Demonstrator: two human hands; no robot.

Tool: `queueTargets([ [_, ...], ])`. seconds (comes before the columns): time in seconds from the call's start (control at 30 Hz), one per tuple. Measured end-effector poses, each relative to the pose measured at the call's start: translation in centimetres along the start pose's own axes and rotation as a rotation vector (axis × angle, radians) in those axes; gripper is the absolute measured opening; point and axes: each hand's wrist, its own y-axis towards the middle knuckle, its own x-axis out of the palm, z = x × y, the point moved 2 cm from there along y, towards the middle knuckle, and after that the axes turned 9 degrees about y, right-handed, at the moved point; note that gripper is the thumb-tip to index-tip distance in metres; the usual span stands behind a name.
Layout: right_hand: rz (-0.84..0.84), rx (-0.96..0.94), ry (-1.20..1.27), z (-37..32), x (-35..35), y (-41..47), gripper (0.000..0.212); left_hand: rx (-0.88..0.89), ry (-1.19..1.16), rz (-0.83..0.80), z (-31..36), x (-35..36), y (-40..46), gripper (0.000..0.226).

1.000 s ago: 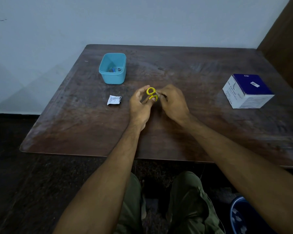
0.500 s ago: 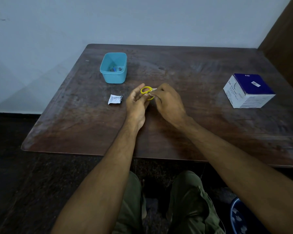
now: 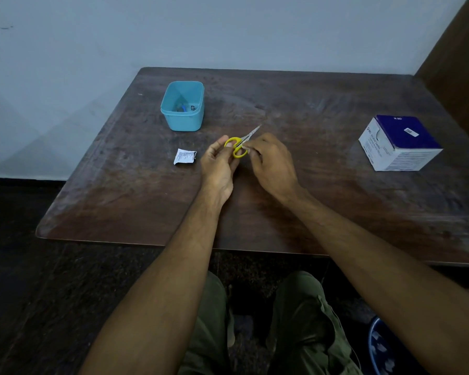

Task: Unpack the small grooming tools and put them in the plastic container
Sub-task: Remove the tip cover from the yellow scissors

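In the head view, a person holds a small pair of scissors [image 3: 240,145] just above the middle of the frame. The left hand [image 3: 219,163] curls its thumb and fingers round the yellow handle loops, while the right hand [image 3: 271,165] pinches the scissors just beside the loops, where the blades begin. Whether some clear wrapping still clings there is too small to tell. The closed metal blades point toward the upper right, free of both hands.

The plastic container [image 3: 183,106] stands up and to the left of the hands, near them but apart, with a few small items already lying at its bottom.

The likeliest slip, as a judgement, is at the blades: they are thin, tapered and pointed, and a fingertip sliding along smooth steel could be pricked. The handle loops look glossy and rounded, so a light pinch might let the scissors twist or drop onto the table [image 3: 309,201]. The container is light, thin-walled, turquoise and slightly tapered; a tool dropped against its rim could tip or push it.

A crumpled white paper scrap [image 3: 185,156], printed with fine text, lies left of the hands. A stiff white-and-blue cardboard box [image 3: 398,144] sits at the right edge. The table is dark, worn wood with a scuffed, dull sheen.
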Motion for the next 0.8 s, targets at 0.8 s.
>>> queueTargets([
  [0.8, -0.160, -0.140, -0.148, -0.3, 0.1, -0.5, 0.041, -0.037, -0.033, 0.010, 0.0, 0.1, 0.2, 0.027],
])
